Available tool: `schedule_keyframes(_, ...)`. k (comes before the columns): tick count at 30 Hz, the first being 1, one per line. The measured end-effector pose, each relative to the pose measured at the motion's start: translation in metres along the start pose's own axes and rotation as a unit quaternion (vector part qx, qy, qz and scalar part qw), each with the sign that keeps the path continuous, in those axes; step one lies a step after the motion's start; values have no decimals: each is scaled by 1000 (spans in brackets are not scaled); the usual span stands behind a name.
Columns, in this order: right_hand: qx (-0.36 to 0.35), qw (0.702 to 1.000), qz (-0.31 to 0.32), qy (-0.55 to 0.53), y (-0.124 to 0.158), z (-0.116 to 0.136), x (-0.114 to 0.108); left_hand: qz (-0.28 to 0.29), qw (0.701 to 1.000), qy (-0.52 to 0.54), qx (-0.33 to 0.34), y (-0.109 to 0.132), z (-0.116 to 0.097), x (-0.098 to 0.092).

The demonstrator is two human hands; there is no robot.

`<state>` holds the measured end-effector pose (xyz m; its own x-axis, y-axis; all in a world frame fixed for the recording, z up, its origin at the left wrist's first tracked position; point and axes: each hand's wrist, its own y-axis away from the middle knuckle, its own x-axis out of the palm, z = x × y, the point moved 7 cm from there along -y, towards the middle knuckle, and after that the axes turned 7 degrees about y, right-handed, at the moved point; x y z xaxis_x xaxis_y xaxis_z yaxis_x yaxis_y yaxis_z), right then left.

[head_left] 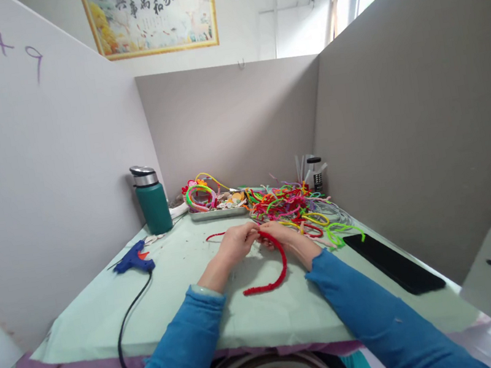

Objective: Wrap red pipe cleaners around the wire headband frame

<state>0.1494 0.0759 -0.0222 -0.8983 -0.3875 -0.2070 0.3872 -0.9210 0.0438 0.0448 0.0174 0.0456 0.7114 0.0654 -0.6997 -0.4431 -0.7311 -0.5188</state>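
Note:
A fuzzy red pipe cleaner (282,265) runs between my two hands over the middle of the table. One thick part curves down toward me and ends at the left, while a thinner red end sticks out beyond my left hand. My left hand (238,242) is closed, its thumb and fingers pinching the pipe cleaner. Close beside it, my right hand (277,233) is also closed on the pipe cleaner, with its fingertips partly hidden. The hands nearly touch each other.
A blue glue gun (133,259) with a black cord lies left, near a green bottle (153,206). Behind my hands are a metal tray (217,214) of small pieces and a tangled heap of coloured pipe cleaners (280,201). A black phone-like slab (395,263) lies right. Partitions (236,123) enclose the table.

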Motion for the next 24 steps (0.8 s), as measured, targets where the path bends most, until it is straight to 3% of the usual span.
schedule_keyframes(4, 14, 1000, 9, -25, 1, -2, 2, 10, 999, 19, 30, 0, -4, 1)
schedule_keyframes(9, 3, 1000, -1, -27, 6, 5, 3, 17, 1000, -7, -2, -2, 5, 4)
schedule_keyframes(14, -73, 995, -47, 45, 12, 21, -1, -1, 997, -51, -64, -4, 22, 3)
schedule_keyframes(18, -150, 975, -72, 146, 15, 31, 0, -14, 991, -81, -107, -5, 34, 1)
schedule_keyframes(24, -177, 963, -77, 190, 15, 33, 2, -5, 991, -55, -122, -5, 39, 5)
